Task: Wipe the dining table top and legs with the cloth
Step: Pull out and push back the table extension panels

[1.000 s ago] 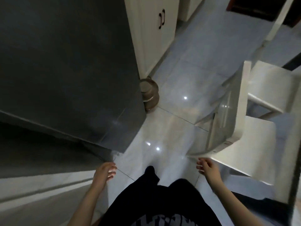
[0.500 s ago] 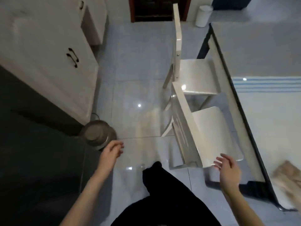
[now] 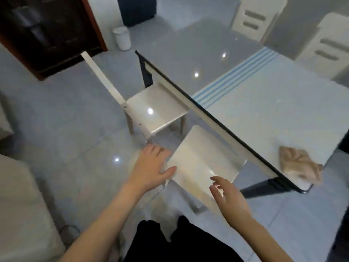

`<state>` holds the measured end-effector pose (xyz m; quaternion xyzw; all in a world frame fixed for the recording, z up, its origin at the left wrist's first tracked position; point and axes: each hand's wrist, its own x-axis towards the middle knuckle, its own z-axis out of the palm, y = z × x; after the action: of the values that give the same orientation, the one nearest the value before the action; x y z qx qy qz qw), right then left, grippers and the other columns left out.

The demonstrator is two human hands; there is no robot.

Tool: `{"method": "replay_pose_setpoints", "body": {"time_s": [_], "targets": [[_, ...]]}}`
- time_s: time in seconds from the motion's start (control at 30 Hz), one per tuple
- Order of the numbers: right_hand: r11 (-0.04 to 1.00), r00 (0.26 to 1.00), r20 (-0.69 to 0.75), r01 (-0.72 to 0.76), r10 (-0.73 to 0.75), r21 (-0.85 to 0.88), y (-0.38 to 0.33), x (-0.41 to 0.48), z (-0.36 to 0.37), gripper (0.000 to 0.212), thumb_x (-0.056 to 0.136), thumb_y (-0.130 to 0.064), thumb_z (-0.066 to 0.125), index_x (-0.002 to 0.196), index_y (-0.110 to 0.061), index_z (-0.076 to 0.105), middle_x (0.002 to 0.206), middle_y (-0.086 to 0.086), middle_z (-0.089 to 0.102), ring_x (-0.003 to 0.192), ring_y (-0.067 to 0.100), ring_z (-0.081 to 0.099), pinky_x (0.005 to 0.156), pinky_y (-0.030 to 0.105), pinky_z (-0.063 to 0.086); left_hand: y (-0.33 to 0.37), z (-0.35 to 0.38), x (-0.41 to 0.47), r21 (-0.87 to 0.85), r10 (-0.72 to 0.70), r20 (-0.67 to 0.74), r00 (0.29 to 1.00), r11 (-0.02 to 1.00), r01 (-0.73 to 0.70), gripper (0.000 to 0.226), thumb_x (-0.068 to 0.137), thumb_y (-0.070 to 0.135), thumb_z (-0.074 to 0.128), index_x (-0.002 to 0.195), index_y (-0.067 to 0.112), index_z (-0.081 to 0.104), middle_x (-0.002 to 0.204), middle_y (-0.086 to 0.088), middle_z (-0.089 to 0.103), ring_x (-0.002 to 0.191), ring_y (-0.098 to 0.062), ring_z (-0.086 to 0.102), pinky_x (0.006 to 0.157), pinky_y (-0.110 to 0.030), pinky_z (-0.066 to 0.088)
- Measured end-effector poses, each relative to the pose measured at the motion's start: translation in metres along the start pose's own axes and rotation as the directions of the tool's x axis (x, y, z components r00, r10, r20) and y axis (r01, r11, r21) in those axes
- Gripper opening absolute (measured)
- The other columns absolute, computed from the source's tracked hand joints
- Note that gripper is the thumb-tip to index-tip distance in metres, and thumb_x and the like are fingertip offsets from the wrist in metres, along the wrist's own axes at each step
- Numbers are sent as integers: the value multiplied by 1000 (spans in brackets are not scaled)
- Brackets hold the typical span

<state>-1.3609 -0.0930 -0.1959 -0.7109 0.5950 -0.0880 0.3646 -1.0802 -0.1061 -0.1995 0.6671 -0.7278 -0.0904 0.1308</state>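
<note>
Cloth [image 3: 300,165] on dining table [image 3: 264,114] corner

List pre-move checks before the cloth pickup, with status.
1. Cloth located: ok, crumpled on the table near corner.
2. Right hand free: ok, open, empty.
3. Left hand free: ok, open, empty.
4. Cloth held: not ok, apart from both hands.
5. Way to table edge: not ok, near chair in between.
6. Left hand touching near chair: cannot tell, blurred.
</note>
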Motion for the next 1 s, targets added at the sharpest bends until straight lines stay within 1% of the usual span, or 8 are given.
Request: {"method": "replay_pose_setpoints", "body": {"time_s": [0.1, 0.23, 0.37, 0.47, 0.67, 0.77, 0.87, 1.0], "targets": [[977, 984, -25, -178, 177, -117, 9, -11, 14, 38, 97, -52, 35, 129, -36, 47, 119, -14, 55, 113, 12, 54, 89, 32, 45, -18, 5, 22, 41, 163, 107, 981, 985, -168, 55, 82, 67, 40, 104, 22, 65, 91, 0, 64, 91, -25, 59, 78, -35, 44], [880, 884, -252, -442, 394, -174, -2, -25, 44, 45, 95, -54, 31, 75, -23, 55, 67, -6, 54, 72, 22, 57, 62, 35, 41, -44, 20, 41, 43, 337, 298, 893, 930, -365, 77, 72, 89, 23, 93, 28, 63, 89, 5, 66, 87, -21, 63, 73, -33, 45], [765, 745, -461, -614, 482, -193, -16, -20, 60, 51, 97, -46, 39, 59, -15, 54, 53, -4, 48, 54, 20, 46, 51, 32, 34, -53, 27, 54, 13, 507, 253, 824, 850, -527, 59, 80, 77, 35, 70, 23, 58, 67, 7, 61, 63, -16, 64, 49, -26, 32], [738, 712, -521, -641, 470, -210, -16, -16, 66, 55, 95, -42, 41, 48, -15, 46, 43, -1, 47, 43, 21, 43, 43, 30, 33, -54, 28, 60, -4, 542, 220, 811, 832, -555, 56, 82, 69, 38, 62, 19, 55, 61, 3, 58, 56, -21, 62, 44, -26, 34], [735, 640, -616, -663, 460, -141, -44, 16, 67, 55, 86, -47, 24, 44, -16, 44, 39, -4, 34, 36, 19, 31, 42, 21, 13, -72, 24, 108, -40, 552, 221, 804, 829, -558, 63, 79, 72, 27, 59, 19, 54, 62, 1, 62, 58, -21, 63, 50, -25, 29], [710, 640, -583, -689, 501, -145, -57, 42, 69, 52, 89, -43, 29, 48, -16, 45, 40, -3, 38, 36, 15, 34, 41, 24, 20, -89, 19, 145, -47, 570, 210, 795, 818, -574, 62, 79, 71, 21, 58, 22, 52, 61, 5, 56, 58, -17, 58, 49, -26, 25], [706, 626, -577, -699, 525, -116, -63, 62, 68, 52, 94, -39, 37, 52, -14, 53, 46, 1, 51, 45, 24, 52, 45, 30, 38, -95, 15, 173, -30, 573, 209, 792, 814, -581, 60, 79, 69, 22, 54, 21, 47, 55, 7, 49, 52, -14, 53, 46, -25, 23], [700, 618, -577, -706, 534, -107, -65, 82, 59, 51, 95, -35, 39, 48, -16, 42, 43, -3, 41, 45, 24, 48, 45, 28, 24, -95, 18, 198, -11, 591, 211, 778, 798, -603, 58, 82, 65, 23, 54, 20, 47, 53, 6, 50, 48, -12, 47, 45, -24, 23]]}}
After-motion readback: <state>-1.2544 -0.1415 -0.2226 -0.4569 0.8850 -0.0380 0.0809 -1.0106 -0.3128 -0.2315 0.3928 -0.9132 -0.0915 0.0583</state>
